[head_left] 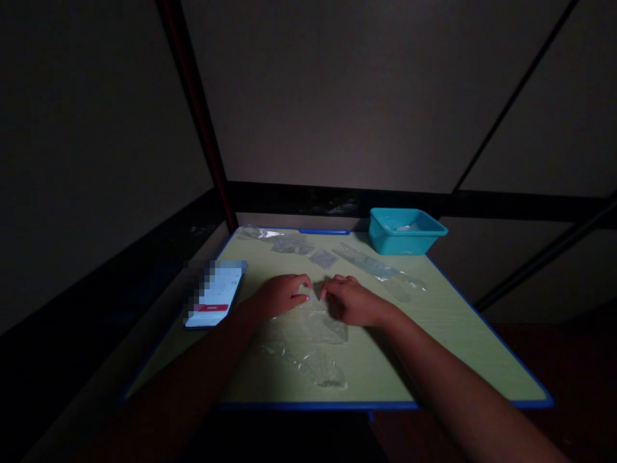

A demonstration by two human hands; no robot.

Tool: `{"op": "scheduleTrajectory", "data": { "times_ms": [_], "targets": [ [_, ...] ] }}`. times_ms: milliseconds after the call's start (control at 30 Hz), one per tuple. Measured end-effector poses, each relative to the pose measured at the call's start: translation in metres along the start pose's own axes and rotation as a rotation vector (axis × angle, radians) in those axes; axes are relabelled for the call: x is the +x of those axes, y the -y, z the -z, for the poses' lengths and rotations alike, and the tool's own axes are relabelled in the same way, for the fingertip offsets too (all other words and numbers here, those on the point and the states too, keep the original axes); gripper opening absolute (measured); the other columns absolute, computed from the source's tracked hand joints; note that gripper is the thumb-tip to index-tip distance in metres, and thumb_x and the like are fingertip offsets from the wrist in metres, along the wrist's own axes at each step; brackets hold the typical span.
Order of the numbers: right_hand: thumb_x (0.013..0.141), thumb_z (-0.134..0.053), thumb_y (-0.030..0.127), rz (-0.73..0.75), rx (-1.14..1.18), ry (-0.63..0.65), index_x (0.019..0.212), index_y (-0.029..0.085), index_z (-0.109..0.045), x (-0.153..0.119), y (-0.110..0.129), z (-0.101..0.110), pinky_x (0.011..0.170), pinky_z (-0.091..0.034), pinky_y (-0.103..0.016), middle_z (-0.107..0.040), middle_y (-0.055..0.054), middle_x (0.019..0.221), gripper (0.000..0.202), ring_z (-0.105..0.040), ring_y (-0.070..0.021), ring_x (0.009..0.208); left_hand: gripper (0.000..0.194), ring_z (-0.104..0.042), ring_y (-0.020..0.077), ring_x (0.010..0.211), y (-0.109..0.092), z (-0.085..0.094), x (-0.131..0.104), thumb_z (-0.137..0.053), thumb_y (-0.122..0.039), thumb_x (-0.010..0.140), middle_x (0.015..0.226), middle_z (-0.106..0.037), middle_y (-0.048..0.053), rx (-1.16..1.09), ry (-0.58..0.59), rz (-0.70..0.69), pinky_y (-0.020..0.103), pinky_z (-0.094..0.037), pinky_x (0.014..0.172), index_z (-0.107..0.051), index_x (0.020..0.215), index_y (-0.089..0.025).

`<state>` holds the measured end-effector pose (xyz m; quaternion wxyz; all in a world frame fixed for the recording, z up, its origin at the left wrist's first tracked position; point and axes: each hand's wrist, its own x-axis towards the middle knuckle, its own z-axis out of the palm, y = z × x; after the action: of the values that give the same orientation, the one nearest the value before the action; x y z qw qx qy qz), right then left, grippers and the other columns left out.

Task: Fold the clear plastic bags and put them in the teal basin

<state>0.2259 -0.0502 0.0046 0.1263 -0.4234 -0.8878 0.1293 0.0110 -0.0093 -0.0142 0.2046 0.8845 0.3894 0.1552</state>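
Note:
My left hand [284, 292] is over the middle of the table, its thumb and index finger curved with a gap between them; nothing plainly sits in that gap. Close by on the right, my right hand [351, 299] has its fingers curled downward. Its fingertips are partly hidden, so what they hold, if anything, is unclear. Just below both hands lies a crumpled clear plastic bag [324, 326], partly covered by the right hand. More clear plastic film [321, 370] stretches toward the table's front edge.
A turquoise basket [403, 244] stands at the back right, something pale inside. A lit phone [212, 299] lies on the left. Along the back are a small square packet [324, 258], a crumpled clear wrapper [289, 244] and a long clear sleeve [371, 263]. The table [463, 360] has blue edging.

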Motion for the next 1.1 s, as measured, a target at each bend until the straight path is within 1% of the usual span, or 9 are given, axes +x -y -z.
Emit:
{"op": "scheduleTrajectory", "data": {
  "times_ms": [167, 333, 467, 600, 667, 767, 833, 900, 1100],
  "targets": [
    [0.068, -0.054, 0.012, -0.021, 0.003, 0.039, 0.08, 0.019, -0.062, -0.002, 0.004, 0.008, 0.078, -0.028, -0.03, -0.061, -0.001, 0.075, 0.016, -0.052, -0.0177, 0.082, 0.027, -0.047, 0.0138, 0.06, 0.0, -0.001, 0.0, -0.055, -0.031, 0.078, 0.065, -0.049, -0.004, -0.006, -0.018, 0.012, 0.023, -0.03, 0.054, -0.057, 0.103, -0.021],
    [0.073, -0.051, 0.012, -0.012, 0.018, 0.03, 0.074, 0.018, -0.062, -0.002, 0.004, 0.013, 0.08, -0.03, -0.031, -0.064, -0.002, 0.078, 0.013, -0.054, -0.0173, 0.084, 0.027, -0.048, 0.0138, 0.06, 0.001, -0.003, -0.001, -0.055, -0.031, 0.079, 0.067, -0.052, -0.003, 0.02, -0.018, 0.007, 0.023, -0.032, 0.055, -0.058, 0.104, -0.02],
    [0.076, -0.05, 0.02, -0.014, -0.029, -0.114, 0.111, 0.016, -0.057, -0.002, 0.007, 0.009, 0.091, -0.031, -0.039, -0.059, -0.011, 0.114, 0.036, -0.048, -0.0235, 0.109, 0.023, -0.051, 0.0148, 0.066, -0.002, -0.001, 0.0, -0.053, -0.027, 0.08, 0.075, -0.055, 0.0, 0.064, -0.097, -0.088, 0.025, -0.039, 0.063, -0.058, 0.101, -0.018],
    [0.087, -0.04, 0.039, -0.02, -0.072, 0.023, 0.143, 0.014, -0.024, -0.003, 0.009, -0.004, 0.105, -0.011, -0.055, -0.024, -0.015, 0.148, 0.063, -0.021, -0.0269, 0.135, 0.019, -0.055, 0.0186, 0.084, -0.015, 0.004, 0.0, -0.043, -0.029, 0.087, 0.087, -0.058, 0.006, 0.043, -0.342, -0.102, 0.03, -0.044, 0.078, -0.058, 0.089, -0.017],
    [0.089, -0.033, 0.049, -0.047, -0.079, 0.114, 0.145, 0.012, -0.016, -0.004, 0.009, -0.011, 0.107, -0.005, -0.056, -0.012, -0.015, 0.151, 0.069, -0.01, -0.0267, 0.139, 0.028, -0.053, 0.0207, 0.102, -0.023, 0.003, -0.002, -0.039, -0.032, 0.089, 0.105, -0.058, 0.01, 0.039, -0.374, -0.081, 0.034, -0.041, 0.09, -0.056, 0.103, -0.016],
    [0.089, -0.027, 0.054, -0.091, -0.079, 0.199, 0.146, 0.009, -0.01, -0.004, 0.009, -0.017, 0.108, -0.002, -0.055, -0.008, -0.015, 0.151, 0.075, -0.005, -0.0257, 0.14, 0.055, -0.029, 0.0265, 0.133, -0.029, -0.009, -0.009, -0.037, -0.041, 0.089, 0.143, -0.034, 0.016, 0.159, -0.207, 0.014, 0.045, -0.026, 0.106, -0.035, 0.135, -0.012],
    [0.089, -0.028, 0.054, -0.109, -0.079, 0.238, 0.146, 0.009, -0.008, -0.004, 0.009, -0.017, 0.108, -0.001, -0.055, -0.007, -0.015, 0.15, 0.075, -0.005, -0.0257, 0.14, 0.064, -0.016, 0.0272, 0.138, -0.03, -0.021, -0.013, -0.034, -0.045, 0.089, 0.15, -0.019, 0.015, 0.228, -0.039, 0.099, 0.05, -0.02, 0.107, -0.023, 0.142, -0.012],
    [0.089, -0.029, 0.052, -0.12, -0.079, 0.273, 0.146, 0.01, -0.007, -0.004, 0.009, -0.014, 0.108, 0.0, -0.056, -0.004, -0.013, 0.151, 0.074, -0.004, -0.0257, 0.14, 0.068, -0.011, 0.0258, 0.139, -0.029, -0.03, -0.015, -0.03, -0.048, 0.089, 0.151, -0.012, 0.014, 0.269, 0.053, 0.143, 0.05, -0.017, 0.108, -0.017, 0.144, -0.012],
    [0.089, -0.032, 0.051, -0.151, -0.086, 0.424, 0.146, 0.016, 0.0, -0.008, 0.01, 0.002, 0.105, 0.004, -0.061, 0.004, -0.01, 0.151, 0.074, 0.002, -0.0256, 0.14, 0.069, -0.006, 0.0241, 0.14, -0.031, -0.034, -0.015, -0.025, -0.053, 0.09, 0.151, -0.007, 0.013, 0.322, 0.091, 0.17, 0.05, -0.015, 0.109, -0.017, 0.145, -0.011]
  ]
}}
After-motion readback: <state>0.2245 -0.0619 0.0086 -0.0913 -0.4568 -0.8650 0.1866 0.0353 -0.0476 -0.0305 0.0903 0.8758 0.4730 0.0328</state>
